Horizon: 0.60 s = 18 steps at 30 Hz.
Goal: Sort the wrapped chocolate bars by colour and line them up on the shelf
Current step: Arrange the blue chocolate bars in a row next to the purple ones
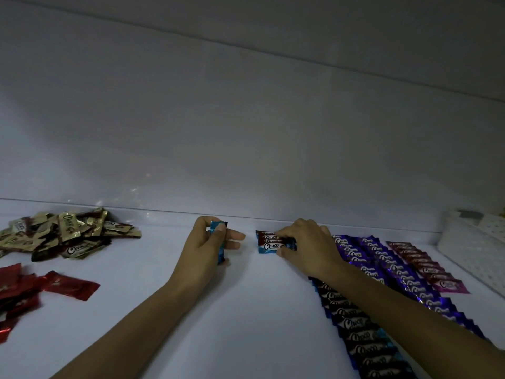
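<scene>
Wrapped chocolate bars [366,362] cover a white shelf [246,310], and the sorting looks roughly half done. On the right, lined-up groups run from front to back, overlapping like tiles: a dark-blue row [352,337], purple rows [396,269] and a pink row [429,269]. Just left of them, near the back wall, a short light-blue row [269,243] is only begun. The right hand [308,247] curls its fingers over the row's right end, thumb at the near edge, pinching it. The left hand [203,250] is just beside it, thumb and forefinger pinching a few more light-blue bars [218,242] held on edge, two other fingers straight and slightly spread. Still unsorted are a loose gold pile [62,233] at the back left and a loose red pile [27,291] in front of it, both well apart from the rows. At the far right stands a white perforated basket [478,242]; its contents cannot be made out
</scene>
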Each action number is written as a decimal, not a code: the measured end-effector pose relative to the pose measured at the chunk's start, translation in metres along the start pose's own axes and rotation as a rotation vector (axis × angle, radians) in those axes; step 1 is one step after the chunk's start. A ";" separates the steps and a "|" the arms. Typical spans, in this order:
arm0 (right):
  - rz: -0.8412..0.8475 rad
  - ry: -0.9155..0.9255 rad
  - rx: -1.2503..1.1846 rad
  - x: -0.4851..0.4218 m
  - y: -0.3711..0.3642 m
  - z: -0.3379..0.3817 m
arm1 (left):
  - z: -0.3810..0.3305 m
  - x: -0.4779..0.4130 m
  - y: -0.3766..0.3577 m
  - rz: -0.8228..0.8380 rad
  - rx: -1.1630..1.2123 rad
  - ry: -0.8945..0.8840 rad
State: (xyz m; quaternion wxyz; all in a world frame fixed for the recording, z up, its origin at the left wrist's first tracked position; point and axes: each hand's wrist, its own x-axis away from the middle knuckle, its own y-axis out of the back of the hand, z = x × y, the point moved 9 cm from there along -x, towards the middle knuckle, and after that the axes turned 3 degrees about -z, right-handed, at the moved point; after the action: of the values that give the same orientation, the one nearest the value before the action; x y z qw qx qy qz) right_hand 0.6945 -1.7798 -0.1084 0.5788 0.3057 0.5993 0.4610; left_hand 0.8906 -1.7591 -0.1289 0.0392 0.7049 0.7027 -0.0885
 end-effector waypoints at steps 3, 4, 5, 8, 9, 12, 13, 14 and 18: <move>-0.020 0.068 -0.028 0.002 0.001 0.008 | 0.001 -0.002 0.001 -0.007 0.015 0.008; -0.015 0.079 -0.027 0.003 0.001 0.010 | 0.002 -0.002 0.001 -0.010 0.031 0.020; 0.000 0.077 -0.023 0.004 0.001 0.011 | 0.003 -0.002 0.001 -0.011 0.052 0.038; -0.016 0.045 -0.114 0.008 0.012 0.017 | 0.008 -0.002 -0.004 0.023 0.161 0.120; -0.038 0.027 -0.237 0.010 0.017 0.022 | 0.010 -0.002 -0.008 0.047 0.232 0.158; 0.020 -0.027 -0.725 0.018 0.025 0.051 | 0.011 -0.001 -0.019 0.137 0.508 0.236; 0.046 -0.023 -0.798 0.021 0.025 0.062 | 0.009 0.000 -0.022 0.167 0.590 0.249; 0.060 -0.021 -0.826 0.023 0.025 0.071 | 0.006 0.001 -0.025 0.199 0.660 0.259; 0.065 -0.047 -0.963 0.024 0.027 0.083 | -0.002 0.006 -0.033 0.311 0.654 0.244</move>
State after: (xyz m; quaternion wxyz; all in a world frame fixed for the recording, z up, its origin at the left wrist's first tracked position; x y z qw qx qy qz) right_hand 0.7670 -1.7309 -0.0857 0.6531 0.0316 0.2946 0.6970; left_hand 0.8573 -1.7522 -0.1255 -0.2588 0.7836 0.5215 -0.2166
